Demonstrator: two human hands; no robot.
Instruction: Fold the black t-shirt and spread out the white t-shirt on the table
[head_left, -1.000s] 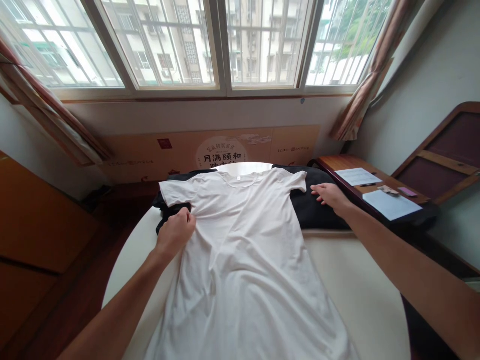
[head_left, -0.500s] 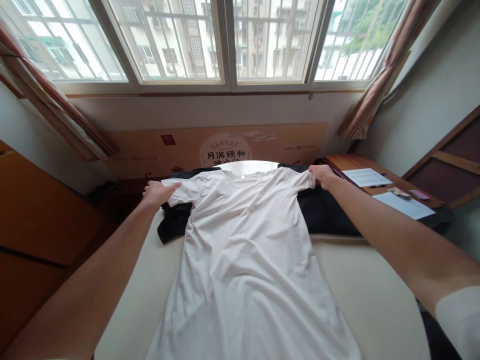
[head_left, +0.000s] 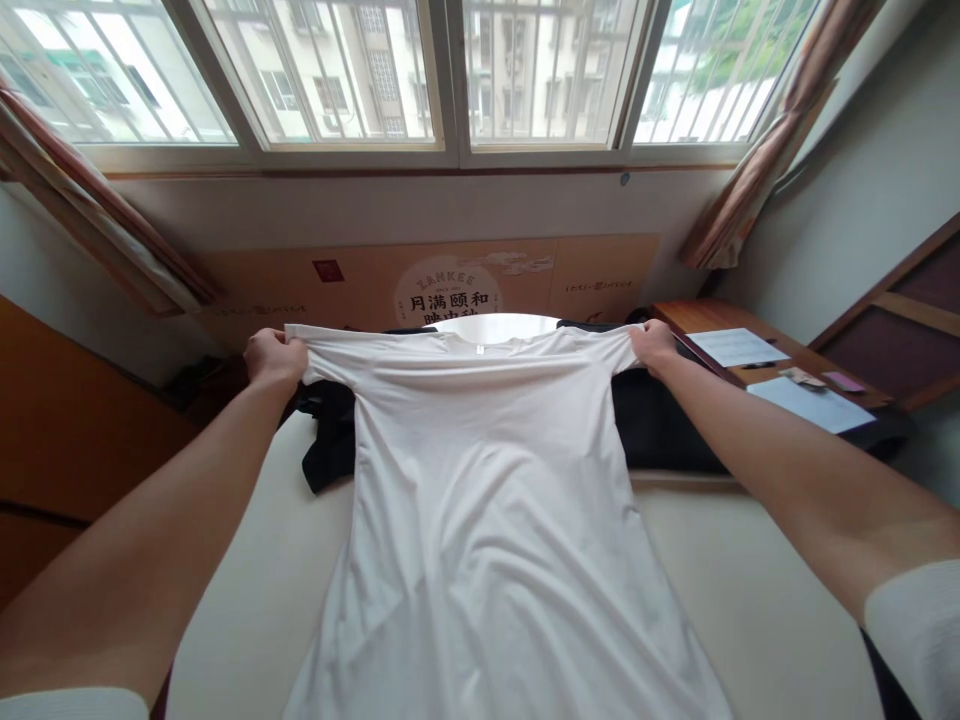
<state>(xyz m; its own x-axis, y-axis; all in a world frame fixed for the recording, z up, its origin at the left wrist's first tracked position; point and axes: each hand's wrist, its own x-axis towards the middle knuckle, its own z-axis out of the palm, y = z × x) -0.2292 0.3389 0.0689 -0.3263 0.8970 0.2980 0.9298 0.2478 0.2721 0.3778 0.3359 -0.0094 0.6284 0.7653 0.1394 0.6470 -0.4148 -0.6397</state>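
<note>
A white T-shirt [head_left: 487,480] lies front-up along a cream round table [head_left: 750,590], collar toward the window. My left hand [head_left: 274,357] is closed on the end of the left sleeve. My right hand [head_left: 652,343] is closed on the end of the right sleeve. Both sleeves are pulled outward and the shoulder line is stretched taut between my hands. A dark garment [head_left: 660,425] lies under the shirt's upper part, showing on both sides.
A wooden side desk [head_left: 720,370] at the right holds sheets of paper [head_left: 806,405] and small cards. A printed cardboard panel [head_left: 450,290] leans against the wall under the window. Curtains hang at both sides. A brown wooden board [head_left: 67,440] stands at left.
My left hand left the shirt's side and my right hand left the dark garment; both reached the sleeve ends, gripped them and pulled them apart, lifting and straightening the shoulders.
</note>
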